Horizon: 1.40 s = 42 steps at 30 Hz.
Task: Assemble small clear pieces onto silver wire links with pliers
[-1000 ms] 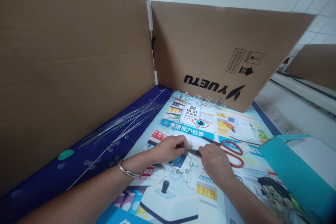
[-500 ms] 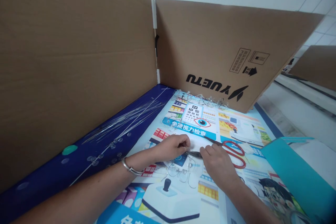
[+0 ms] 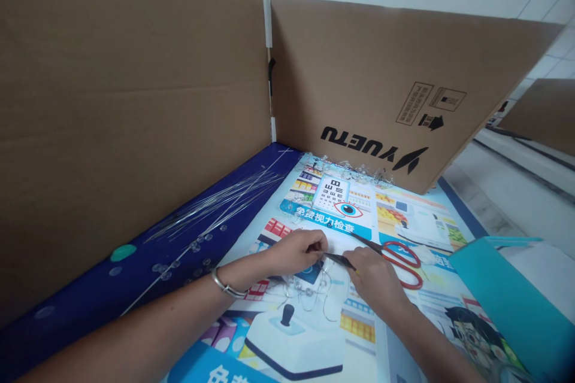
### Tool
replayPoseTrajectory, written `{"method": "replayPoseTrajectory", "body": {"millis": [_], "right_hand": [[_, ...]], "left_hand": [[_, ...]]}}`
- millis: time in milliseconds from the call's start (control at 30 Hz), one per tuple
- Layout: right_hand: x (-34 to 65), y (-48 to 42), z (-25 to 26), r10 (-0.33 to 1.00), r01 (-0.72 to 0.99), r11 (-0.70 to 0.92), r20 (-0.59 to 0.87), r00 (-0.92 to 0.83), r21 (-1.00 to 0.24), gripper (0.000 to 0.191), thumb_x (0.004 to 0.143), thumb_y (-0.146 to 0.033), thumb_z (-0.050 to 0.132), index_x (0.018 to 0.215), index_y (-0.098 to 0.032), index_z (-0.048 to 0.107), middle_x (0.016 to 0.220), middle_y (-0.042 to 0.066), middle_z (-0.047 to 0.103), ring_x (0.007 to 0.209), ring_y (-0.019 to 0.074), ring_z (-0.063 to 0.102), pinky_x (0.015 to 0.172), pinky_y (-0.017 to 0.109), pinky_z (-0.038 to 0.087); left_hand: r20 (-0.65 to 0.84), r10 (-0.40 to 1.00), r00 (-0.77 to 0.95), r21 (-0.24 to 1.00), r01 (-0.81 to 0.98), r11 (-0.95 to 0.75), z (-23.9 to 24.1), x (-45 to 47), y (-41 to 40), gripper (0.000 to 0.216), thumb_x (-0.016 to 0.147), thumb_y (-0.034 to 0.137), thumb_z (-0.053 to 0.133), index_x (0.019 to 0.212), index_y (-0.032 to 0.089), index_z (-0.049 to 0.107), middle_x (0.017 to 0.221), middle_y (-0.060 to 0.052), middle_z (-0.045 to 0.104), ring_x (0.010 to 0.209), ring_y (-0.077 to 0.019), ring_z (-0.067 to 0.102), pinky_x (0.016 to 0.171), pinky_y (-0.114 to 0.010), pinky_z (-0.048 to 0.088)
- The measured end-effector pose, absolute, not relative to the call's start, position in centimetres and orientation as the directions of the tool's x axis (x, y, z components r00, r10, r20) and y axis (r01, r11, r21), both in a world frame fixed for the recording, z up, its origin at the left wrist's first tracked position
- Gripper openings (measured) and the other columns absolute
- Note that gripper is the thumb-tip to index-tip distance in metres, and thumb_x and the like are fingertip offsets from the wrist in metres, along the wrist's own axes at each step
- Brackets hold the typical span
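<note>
My left hand is pinched shut on a thin wire strung with clear beads, which droops in loops onto the printed poster below. A silver bangle sits on that wrist. My right hand is closed around small dark pliers, whose tip meets the wire right at the left fingertips. Both hands rest low over the middle of the poster.
Red-handled scissors lie just beyond my right hand. A bundle of straight wires and loose clear beads lie on the dark blue strip at left. Cardboard walls stand behind and left. A teal box sits at right.
The view has shifted slightly, and both hands have stayed together on the wire. The pliers' tip has tilted a little, with the right hand drawn slightly back.
</note>
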State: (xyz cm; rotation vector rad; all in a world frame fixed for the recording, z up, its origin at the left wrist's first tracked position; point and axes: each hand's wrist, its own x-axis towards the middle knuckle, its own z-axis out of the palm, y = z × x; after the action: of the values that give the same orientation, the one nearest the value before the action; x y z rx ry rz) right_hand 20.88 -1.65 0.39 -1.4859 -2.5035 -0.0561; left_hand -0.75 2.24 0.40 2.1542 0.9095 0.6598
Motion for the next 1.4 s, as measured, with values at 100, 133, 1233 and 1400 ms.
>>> {"method": "replayPoseTrajectory", "body": {"millis": [100,133,1233,1400], "right_hand": [[20.9,-1.8,0.3,0.848,0.862,0.502,0.229,-0.478,-0.062,0.021,0.079,-0.009,0.047,0.089,-0.021,0.061,0.076,0.002,0.058,0.08,0.0155,0.053,0.07,0.024,0.037],[20.9,-1.8,0.3,0.846,0.861,0.505,0.235,-0.479,-0.058,0.022,0.079,-0.009,0.046,0.09,-0.021,0.061,0.077,0.002,0.058,0.08,0.0157,0.053,0.071,0.024,0.037],[20.8,-2.3,-0.5,0.729,0.807,0.537,0.348,-0.59,0.245,0.019,0.081,-0.007,0.045,0.092,-0.019,0.057,0.074,0.003,0.051,0.073,0.0178,0.042,0.068,0.033,0.028],[20.8,-2.6,-0.6,0.719,0.803,0.51,0.36,-0.594,0.307,0.02,0.082,-0.01,0.047,0.097,-0.019,0.057,0.074,0.003,0.051,0.073,0.0184,0.041,0.068,0.034,0.029]], "left_hand": [[0.128,0.702,0.701,0.779,0.367,-0.508,0.8,-1.5,2.5,0.015,0.073,0.01,0.051,0.085,0.017,0.055,0.077,0.003,0.057,0.068,-0.01,0.051,0.061,-0.018,0.039],[0.104,0.68,0.726,0.792,0.352,-0.498,0.9,-1.8,2.6,0.016,0.072,0.011,0.053,0.087,0.017,0.055,0.078,0.002,0.057,0.068,-0.0101,0.051,0.062,-0.018,0.039],[0.155,0.764,0.626,0.712,0.466,-0.526,1.0,-0.6,1.2,0.02,0.088,0.023,0.036,0.07,0.018,0.039,0.066,0.005,0.043,0.062,-0.0098,0.041,0.057,-0.019,0.031],[0.173,0.766,0.619,0.721,0.451,-0.526,0.9,-0.5,1.3,0.021,0.088,0.025,0.035,0.069,0.017,0.039,0.066,0.005,0.042,0.063,-0.01,0.04,0.057,-0.019,0.031]]}}
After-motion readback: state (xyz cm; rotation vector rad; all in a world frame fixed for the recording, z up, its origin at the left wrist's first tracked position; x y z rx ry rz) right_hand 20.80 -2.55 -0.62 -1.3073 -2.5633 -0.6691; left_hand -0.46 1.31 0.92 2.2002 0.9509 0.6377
